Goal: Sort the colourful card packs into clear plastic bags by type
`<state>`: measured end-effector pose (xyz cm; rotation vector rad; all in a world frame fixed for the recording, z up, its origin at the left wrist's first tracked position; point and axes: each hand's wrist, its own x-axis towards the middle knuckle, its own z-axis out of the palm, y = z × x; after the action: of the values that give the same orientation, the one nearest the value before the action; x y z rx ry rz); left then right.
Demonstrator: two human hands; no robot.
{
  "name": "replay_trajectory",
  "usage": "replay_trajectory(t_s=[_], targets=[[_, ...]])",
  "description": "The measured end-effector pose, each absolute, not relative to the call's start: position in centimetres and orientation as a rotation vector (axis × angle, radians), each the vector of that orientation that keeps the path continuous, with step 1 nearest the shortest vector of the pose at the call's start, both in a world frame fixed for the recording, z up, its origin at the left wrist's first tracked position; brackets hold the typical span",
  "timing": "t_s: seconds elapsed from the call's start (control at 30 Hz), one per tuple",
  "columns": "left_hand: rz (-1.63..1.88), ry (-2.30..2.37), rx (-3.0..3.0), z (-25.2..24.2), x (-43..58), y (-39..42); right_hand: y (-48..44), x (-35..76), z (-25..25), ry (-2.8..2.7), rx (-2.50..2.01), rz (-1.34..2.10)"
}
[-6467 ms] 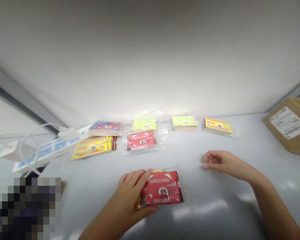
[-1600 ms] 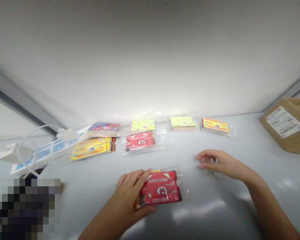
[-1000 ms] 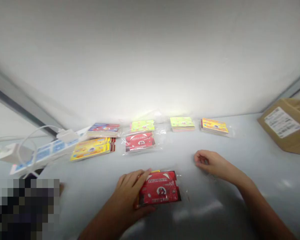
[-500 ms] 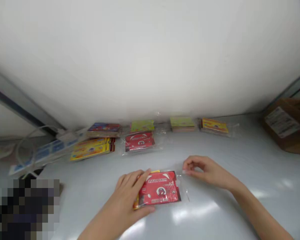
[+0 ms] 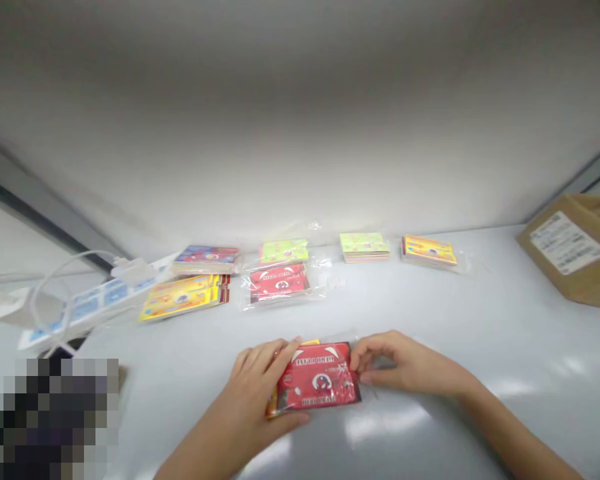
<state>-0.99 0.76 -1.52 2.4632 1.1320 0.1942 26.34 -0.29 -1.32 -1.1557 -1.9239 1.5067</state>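
Observation:
A red card pack [image 5: 319, 385] in a clear plastic sleeve lies on the white table [image 5: 480, 333] in front of me, with a yellow edge showing beneath it. My left hand [image 5: 253, 393] grips the pack's left side, thumb below and fingers on top. My right hand [image 5: 397, 363] has its fingers curled at the pack's right edge, pinching the clear sleeve there.
Along the back lie several wrapped card stacks: a red pack [image 5: 279, 283], a yellow stack [image 5: 183, 295], a blue-red stack [image 5: 207, 257], two green stacks [image 5: 364, 245] and an orange one [image 5: 429, 251]. A power strip [image 5: 87, 303] sits left, a cardboard box [image 5: 575, 250] right.
My right hand has moved left and down from open table to the right edge of the red pack. My left hand has stayed on the pack.

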Motion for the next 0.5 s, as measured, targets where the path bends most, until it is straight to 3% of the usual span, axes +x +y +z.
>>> replay_trajectory(t_s=[0.5], targets=[[0.147, 1.152, 2.398, -0.9, -0.9, 0.5, 0.1, 31.7, -1.5, -2.073, -1.679, 1.069]])
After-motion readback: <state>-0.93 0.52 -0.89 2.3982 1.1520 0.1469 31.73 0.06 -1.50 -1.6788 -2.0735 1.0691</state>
